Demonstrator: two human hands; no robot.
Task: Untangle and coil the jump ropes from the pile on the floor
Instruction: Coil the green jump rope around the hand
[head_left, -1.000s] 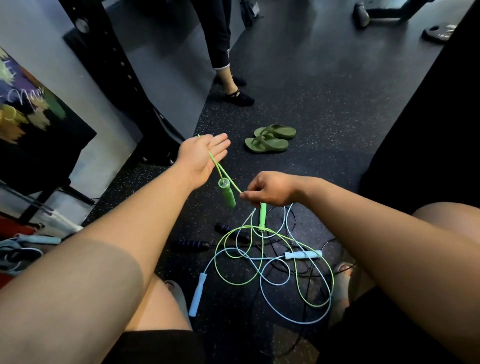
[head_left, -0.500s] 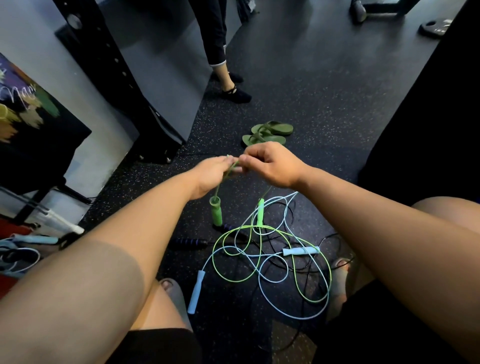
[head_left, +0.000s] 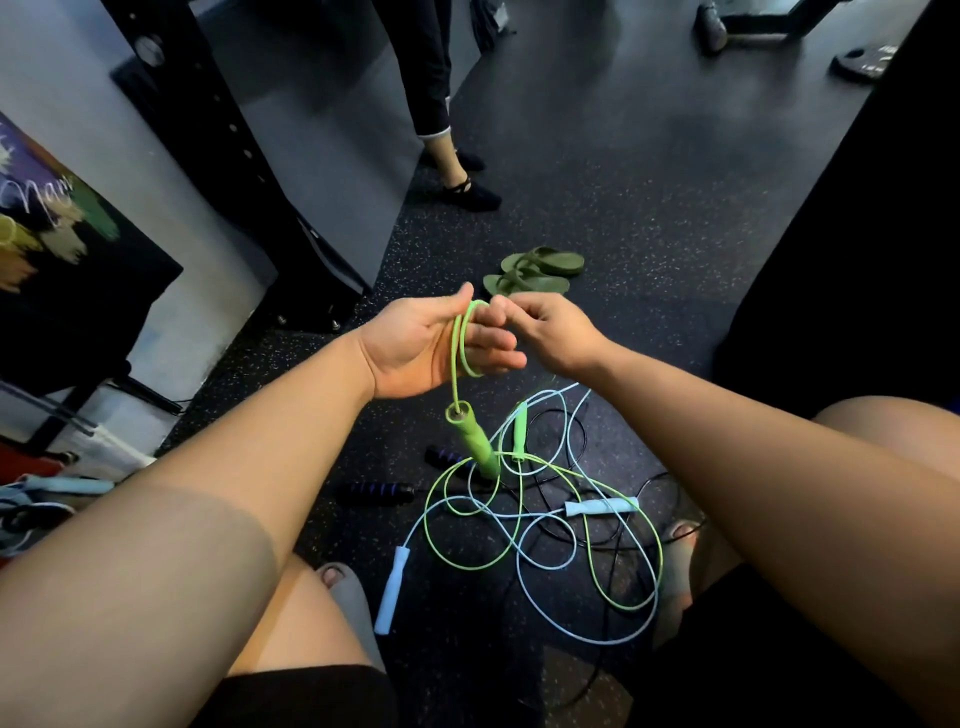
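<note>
Left forearm reached forward from the near left, palm turned up and toward the camera. Left hand (head_left: 415, 353) lay open, fingers straight and pointing right, thumb raised. Green rope (head_left: 457, 345) was wound in loops round those fingers. One strand dropped from the loops to a green handle (head_left: 470, 439), which hung tilted below the hand, above the floor (head_left: 675, 218).

Right forearm came in from the near right. Right hand (head_left: 553, 332) met the left at the fingertips, knuckles up, fingers curled, pinching the green rope at the top of the loops.

Pile (head_left: 540, 525) lay on the floor below and between both arms, near the knees: the green rope's slack tangled with a light blue rope (head_left: 524, 564) and a black rope (head_left: 621, 558). A second green handle (head_left: 519, 428) stood in it.
</note>
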